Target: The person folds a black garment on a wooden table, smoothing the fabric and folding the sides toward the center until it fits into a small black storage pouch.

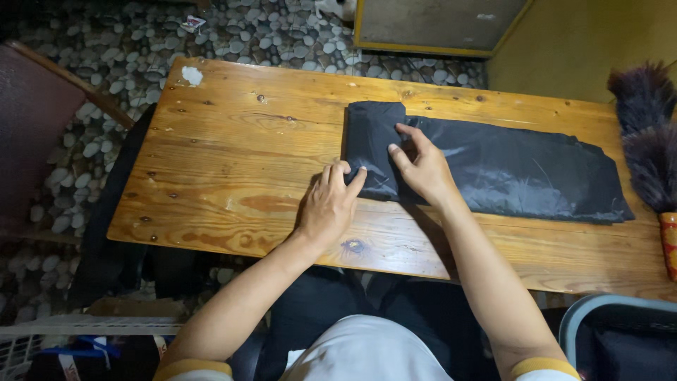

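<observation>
Just one folded black cloth on one wooden table; left hand and right hand, both unclenched, press fingertips onto its left end

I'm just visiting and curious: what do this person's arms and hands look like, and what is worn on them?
Both the left hand and right hand are bare: no gloves, rings or watch show. The forearms are uncovered; short white sleeves with yellow-orange cuffs end near the elbows.

Slightly glossy black cloth lies on a varnished, knotty wooden table.
</observation>
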